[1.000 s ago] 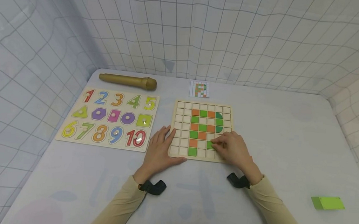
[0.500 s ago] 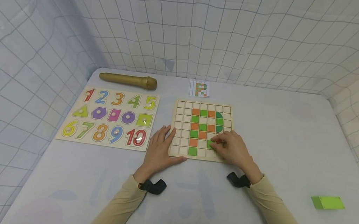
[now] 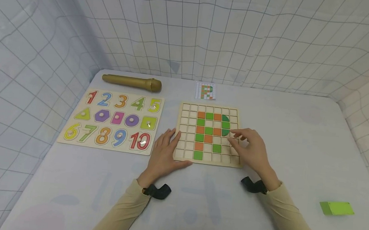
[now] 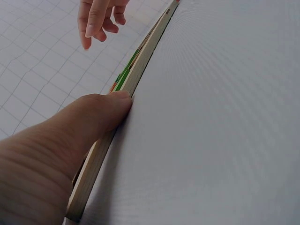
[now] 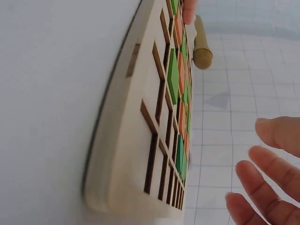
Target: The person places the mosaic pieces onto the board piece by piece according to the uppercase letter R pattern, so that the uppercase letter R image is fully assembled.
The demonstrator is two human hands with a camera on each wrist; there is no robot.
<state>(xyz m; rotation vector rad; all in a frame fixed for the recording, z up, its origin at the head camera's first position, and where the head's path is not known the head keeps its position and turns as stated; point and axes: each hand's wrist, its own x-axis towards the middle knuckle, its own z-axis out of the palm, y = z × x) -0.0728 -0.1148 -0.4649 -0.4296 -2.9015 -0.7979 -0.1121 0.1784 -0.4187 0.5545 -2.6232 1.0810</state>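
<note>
A wooden grid board (image 3: 207, 162) holds green and orange square tiles, with two dark green curved pieces on the right of the pattern. One green tile (image 3: 216, 148) lies in a cell by itself, lower right. My left hand (image 3: 165, 153) rests along the board's left side, its thumb against the near edge, also visible in the left wrist view. Over the board's right part hovers my right hand (image 3: 252, 150), fingers slightly bent and apart. The right wrist view shows nothing between those fingers (image 5: 258, 187), and the green tile (image 5: 173, 77) sitting in the board.
Left of the board lies a number and shape peg puzzle (image 3: 61, 138). A gold microphone (image 3: 131, 82) is behind that puzzle. A small printed card (image 3: 205, 91) with a similar tile pattern lies beyond the board. At the right stands a bright green block (image 3: 337, 208).
My right hand has let go of the green tile and moved up and to the right. The tile stays in its cell, now fully visible. My left hand has not moved.
</note>
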